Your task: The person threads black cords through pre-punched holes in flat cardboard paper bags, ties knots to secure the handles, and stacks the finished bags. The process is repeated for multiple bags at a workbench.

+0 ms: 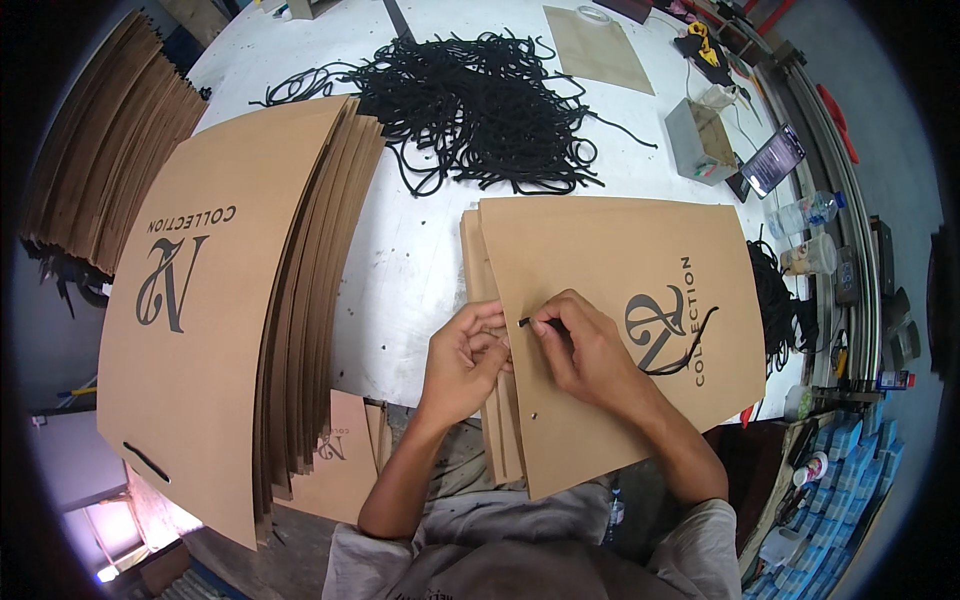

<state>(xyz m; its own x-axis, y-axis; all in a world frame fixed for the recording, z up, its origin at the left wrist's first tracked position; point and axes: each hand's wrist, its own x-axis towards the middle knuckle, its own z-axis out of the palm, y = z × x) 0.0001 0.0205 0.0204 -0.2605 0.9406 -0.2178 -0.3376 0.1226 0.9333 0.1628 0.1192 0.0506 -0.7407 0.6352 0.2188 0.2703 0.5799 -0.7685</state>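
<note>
A brown paper bag [590,235] with dark printing lies flat in front of me, on top of other bags. Near its left edge, my right hand [580,340] pinches the end of a black cord [690,355] at an upper hole. The cord's loose part trails out beyond the hand across the printing. A second hole [534,415] sits lower along the same edge, with no cord through it. My left hand [467,358] is at the bag's left edge, its fingers curled and partly hidden behind the paper; whether they grip the edge is unclear.
A thick stack of brown bags [210,270] stands at the left, the front one with a black cord handle [147,462]. More bags [110,130] are piled at far left. A heap of black cords [480,110] lies behind. At right are a phone [773,160] and a bottle [805,213].
</note>
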